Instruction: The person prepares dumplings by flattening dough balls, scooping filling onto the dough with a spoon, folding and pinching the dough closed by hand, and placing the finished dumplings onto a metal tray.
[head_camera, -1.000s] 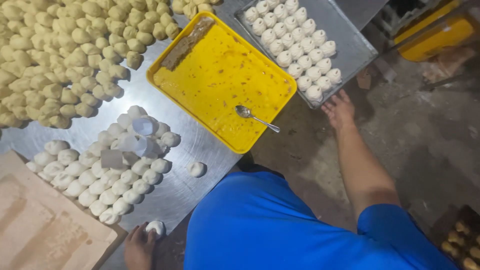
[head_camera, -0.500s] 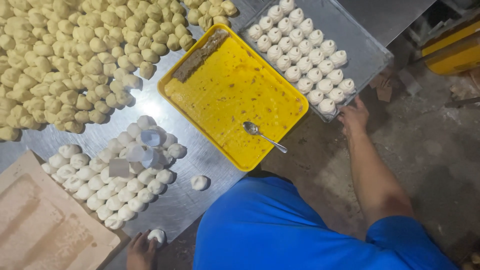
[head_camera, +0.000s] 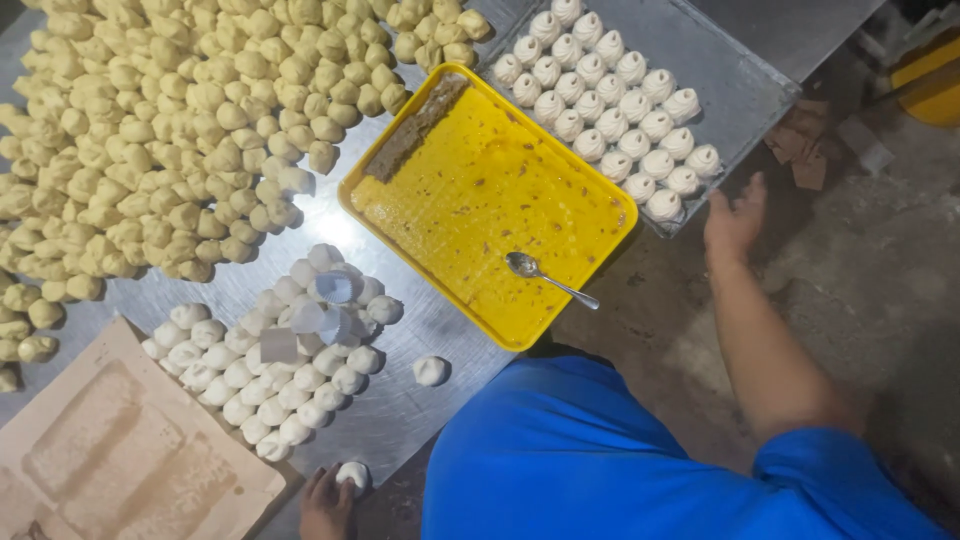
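dumpling: pinched in left hand fingers at surface edge.
right hand: fingers spread, empty, beside grey tray.

The yellow tray sits on the metal table at the centre, with a spoon lying in it toward 5 o'clock. At 1 o'clock, touching it, a steel tray carries rows of shaped dumplings. At 10 o'clock spreads a heap of dough balls. At 8 o'clock lies a cluster of white dough pieces, with a wooden mould beyond it at the table's corner.
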